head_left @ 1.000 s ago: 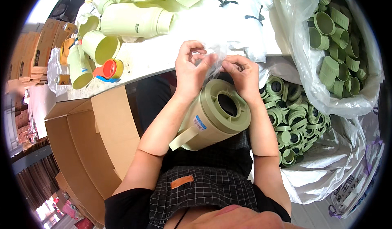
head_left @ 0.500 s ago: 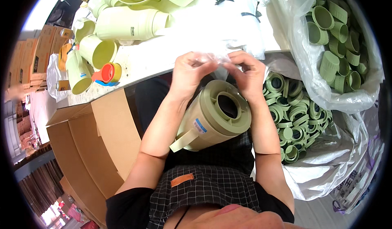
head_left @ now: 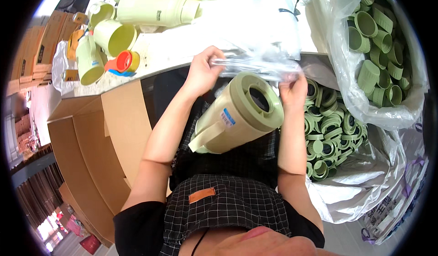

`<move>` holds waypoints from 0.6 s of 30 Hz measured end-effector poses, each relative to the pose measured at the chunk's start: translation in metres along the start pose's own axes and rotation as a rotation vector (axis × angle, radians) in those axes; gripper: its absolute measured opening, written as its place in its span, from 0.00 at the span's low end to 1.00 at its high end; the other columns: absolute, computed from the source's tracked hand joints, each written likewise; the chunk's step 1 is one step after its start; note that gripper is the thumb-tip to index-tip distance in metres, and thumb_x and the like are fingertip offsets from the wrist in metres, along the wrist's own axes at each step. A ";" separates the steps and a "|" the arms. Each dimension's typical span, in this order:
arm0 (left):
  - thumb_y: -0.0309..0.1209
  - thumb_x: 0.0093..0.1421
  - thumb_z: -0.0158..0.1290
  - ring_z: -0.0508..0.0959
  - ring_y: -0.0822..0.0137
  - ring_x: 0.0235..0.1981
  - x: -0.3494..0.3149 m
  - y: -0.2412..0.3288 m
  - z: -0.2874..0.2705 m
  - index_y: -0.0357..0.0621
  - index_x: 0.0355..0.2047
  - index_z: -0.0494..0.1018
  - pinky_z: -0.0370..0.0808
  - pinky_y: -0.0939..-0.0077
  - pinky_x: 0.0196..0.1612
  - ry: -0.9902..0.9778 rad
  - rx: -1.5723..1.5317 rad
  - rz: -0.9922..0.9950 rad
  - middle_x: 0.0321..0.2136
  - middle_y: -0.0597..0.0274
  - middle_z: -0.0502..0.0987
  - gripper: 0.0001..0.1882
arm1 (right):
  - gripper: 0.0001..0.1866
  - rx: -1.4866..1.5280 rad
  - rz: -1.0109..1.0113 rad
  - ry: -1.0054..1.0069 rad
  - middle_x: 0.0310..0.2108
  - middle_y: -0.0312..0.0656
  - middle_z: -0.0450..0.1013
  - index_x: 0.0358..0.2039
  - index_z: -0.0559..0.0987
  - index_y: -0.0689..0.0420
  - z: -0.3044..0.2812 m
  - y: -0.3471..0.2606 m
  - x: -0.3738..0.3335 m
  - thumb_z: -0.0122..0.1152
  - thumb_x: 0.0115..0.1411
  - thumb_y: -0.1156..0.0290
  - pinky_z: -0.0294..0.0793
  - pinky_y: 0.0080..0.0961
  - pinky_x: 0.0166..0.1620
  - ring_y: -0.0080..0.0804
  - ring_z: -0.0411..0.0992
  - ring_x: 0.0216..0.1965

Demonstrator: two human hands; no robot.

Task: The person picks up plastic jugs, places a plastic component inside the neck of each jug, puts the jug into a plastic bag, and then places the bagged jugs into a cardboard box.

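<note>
A clear plastic bag (head_left: pixel 255 67) is stretched sideways between my two hands, just past the table's front edge. My left hand (head_left: pixel 206 70) pinches its left end with curled fingers, while my right hand (head_left: pixel 294 88) grips the right end. Between my forearms a pale green vacuum jug (head_left: pixel 232 117) rests tilted on my lap. Its round top opening faces up and away from me, its handle points to the lower left, and a blue-and-white label is on its side. Neither hand touches the jug's body.
On the white table (head_left: pixel 157 51) lie green jug bodies (head_left: pixel 153 7), red, yellow and blue scoops (head_left: pixel 123 62) and bundled clear bags (head_left: pixel 269 28). An open carton (head_left: pixel 91 151) stands at left. At right are a lined bag of green cups (head_left: pixel 376 51) and a sack of green rings (head_left: pixel 331 128).
My hands have moved apart, pulling the plastic bag from a bunched pinch into a wide stretch. The jug has shifted slightly up in the view.
</note>
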State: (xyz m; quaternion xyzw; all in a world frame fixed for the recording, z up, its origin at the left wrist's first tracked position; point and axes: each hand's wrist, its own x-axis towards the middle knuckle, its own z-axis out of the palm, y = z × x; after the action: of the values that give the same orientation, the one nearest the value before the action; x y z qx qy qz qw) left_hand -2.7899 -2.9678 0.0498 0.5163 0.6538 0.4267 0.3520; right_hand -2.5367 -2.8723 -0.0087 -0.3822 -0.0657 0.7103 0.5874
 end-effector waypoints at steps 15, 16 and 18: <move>0.29 0.54 0.58 0.74 0.47 0.38 -0.245 -0.020 -0.023 0.36 0.45 0.67 0.73 0.59 0.38 0.496 0.382 0.013 0.36 0.49 0.70 0.20 | 0.32 -1.546 -0.137 -1.264 0.47 0.59 0.72 0.55 0.60 0.67 -0.017 0.086 -0.195 0.66 0.55 0.72 0.71 0.40 0.53 0.51 0.71 0.53; 0.28 0.55 0.56 0.74 0.46 0.42 -0.247 -0.025 -0.026 0.35 0.47 0.67 0.73 0.59 0.41 0.612 0.337 0.077 0.38 0.47 0.71 0.19 | 0.35 -1.474 -0.019 -1.282 0.47 0.58 0.72 0.56 0.58 0.67 -0.001 0.096 -0.203 0.67 0.53 0.73 0.72 0.40 0.53 0.51 0.72 0.52; 0.27 0.58 0.54 0.74 0.51 0.45 -0.265 -0.031 -0.052 0.36 0.53 0.65 0.73 0.61 0.46 0.886 0.003 -0.113 0.42 0.51 0.72 0.23 | 0.40 -1.382 0.245 -1.309 0.48 0.58 0.72 0.58 0.55 0.67 0.032 0.108 -0.218 0.70 0.51 0.73 0.72 0.39 0.52 0.50 0.73 0.51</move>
State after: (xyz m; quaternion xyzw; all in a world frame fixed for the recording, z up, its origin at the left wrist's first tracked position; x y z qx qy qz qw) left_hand -2.7903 -3.2394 0.0463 0.2474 0.7694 0.5859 0.0601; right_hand -2.6372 -3.0862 0.0570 -0.1757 -0.7447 0.6438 0.0007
